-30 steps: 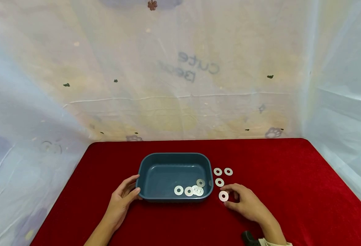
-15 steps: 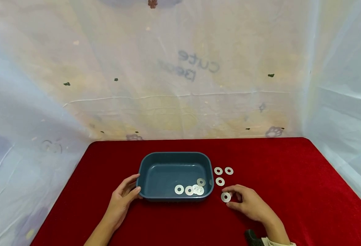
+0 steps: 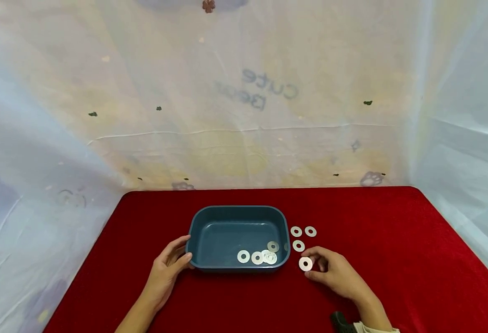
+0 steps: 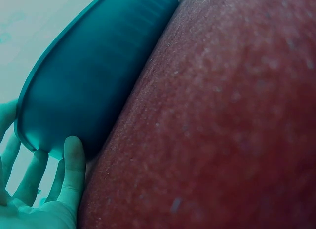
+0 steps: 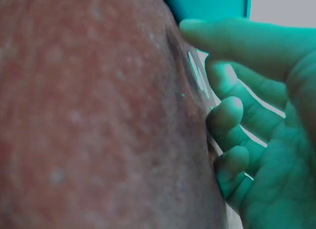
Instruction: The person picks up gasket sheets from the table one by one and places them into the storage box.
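Note:
A blue-grey rectangular plastic tub [image 3: 237, 233] stands on the red cloth, with several flat metal washers [image 3: 243, 256] inside along its front right. At the tub's left end is my left hand [image 3: 166, 268], thumb and fingertips against the outer wall by the rim. The left wrist view shows its fingers [image 4: 74, 165] fairly straight and spread against the tub [image 4: 84, 66]. My right hand [image 3: 331, 273] pinches one washer [image 3: 305, 264] between thumb and index finger, just right of the tub. In the right wrist view the other fingers [image 5: 227, 113] are curled.
Three loose washers [image 3: 298, 245] lie on the red cloth [image 3: 373, 240] between the tub and the right hand, slightly farther back. Pale printed sheeting [image 3: 244, 152] hangs behind the table and on both sides. A dark object [image 3: 339, 321] shows by the right wrist.
The pinched washer shifts slightly right with my right hand and changes its tilt. My left hand and the tub stay in place; the whole view drifts a little.

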A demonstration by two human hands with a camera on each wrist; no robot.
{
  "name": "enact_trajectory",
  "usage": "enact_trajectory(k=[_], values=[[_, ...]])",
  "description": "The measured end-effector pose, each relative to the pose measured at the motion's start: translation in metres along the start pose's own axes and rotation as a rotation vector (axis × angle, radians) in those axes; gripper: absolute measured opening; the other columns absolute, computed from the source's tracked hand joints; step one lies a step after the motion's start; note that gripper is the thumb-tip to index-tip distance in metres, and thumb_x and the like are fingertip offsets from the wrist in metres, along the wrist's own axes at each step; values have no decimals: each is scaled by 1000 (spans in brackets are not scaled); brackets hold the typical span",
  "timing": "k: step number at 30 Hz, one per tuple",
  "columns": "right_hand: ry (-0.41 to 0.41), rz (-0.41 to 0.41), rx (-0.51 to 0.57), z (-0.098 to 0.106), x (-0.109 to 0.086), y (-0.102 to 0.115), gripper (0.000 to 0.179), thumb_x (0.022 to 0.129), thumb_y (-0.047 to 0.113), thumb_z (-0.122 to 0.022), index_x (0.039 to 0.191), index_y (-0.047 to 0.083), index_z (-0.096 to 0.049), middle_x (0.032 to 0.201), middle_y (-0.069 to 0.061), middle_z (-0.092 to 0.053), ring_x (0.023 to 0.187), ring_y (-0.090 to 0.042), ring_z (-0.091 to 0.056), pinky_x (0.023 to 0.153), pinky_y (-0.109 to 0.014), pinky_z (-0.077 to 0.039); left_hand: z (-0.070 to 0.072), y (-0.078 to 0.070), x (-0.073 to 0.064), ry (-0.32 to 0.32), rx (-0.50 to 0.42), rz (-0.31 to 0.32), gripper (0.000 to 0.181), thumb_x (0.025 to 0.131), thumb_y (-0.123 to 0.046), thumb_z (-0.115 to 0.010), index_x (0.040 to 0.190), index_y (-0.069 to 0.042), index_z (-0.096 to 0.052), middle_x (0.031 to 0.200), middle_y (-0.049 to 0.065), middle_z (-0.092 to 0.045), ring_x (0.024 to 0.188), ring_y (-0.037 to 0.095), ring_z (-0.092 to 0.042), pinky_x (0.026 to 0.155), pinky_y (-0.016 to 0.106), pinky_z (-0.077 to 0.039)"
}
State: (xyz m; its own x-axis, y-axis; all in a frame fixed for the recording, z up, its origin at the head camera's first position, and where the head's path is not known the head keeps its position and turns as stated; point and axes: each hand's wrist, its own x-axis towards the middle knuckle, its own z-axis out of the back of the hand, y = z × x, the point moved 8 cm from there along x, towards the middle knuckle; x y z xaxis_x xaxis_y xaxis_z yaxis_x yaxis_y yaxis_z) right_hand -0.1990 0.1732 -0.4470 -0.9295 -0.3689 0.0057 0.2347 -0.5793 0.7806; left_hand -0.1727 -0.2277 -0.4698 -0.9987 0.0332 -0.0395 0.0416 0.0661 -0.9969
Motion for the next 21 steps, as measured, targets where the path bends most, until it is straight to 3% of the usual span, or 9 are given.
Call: enact_trajectory(k=[7, 14, 17, 21], values=[[93, 23, 67, 1, 3, 8, 31, 82, 21, -81, 110, 16, -67, 89, -1, -62, 68, -5, -52, 61, -22, -46, -3, -1, -1, 42, 11, -19, 56, 100, -10, -58, 152, -12, -36, 147, 13, -43, 114, 10, -58, 82, 28, -57], [86, 66, 49, 32, 8, 30, 35, 86, 23, -79, 117, 14, -65, 88, -2, -59, 69, -8, -52, 59, -23, -46, -14, -2, -2, 178, 110, -80, 82, 91, -2, -69, 158, -18, -25, 163, 11, -15, 131, 10, -49, 91, 24, -55], [60, 72, 40, 46, 9, 41, 37, 86, 24, -79, 119, 16, -64, 87, -2, -58, 70, -12, -52, 59, -23, -46, -15, 0, -1, 158, 203, -68, 82, 89, -9, -74, 157, -21, -29, 166, 8, -6, 137, 17, -44, 88, 25, -57], [27, 99, 26, 58, 11, 54, 36, 85, 25, -80, 117, 21, -64, 84, -1, -56, 69, -15, -53, 57, -24, -45, -16, 1, 2, 114, 243, -10, 84, 85, -16, -79, 154, -28, -33, 165, 11, -13, 141, 35, -39, 84, 25, -58]])
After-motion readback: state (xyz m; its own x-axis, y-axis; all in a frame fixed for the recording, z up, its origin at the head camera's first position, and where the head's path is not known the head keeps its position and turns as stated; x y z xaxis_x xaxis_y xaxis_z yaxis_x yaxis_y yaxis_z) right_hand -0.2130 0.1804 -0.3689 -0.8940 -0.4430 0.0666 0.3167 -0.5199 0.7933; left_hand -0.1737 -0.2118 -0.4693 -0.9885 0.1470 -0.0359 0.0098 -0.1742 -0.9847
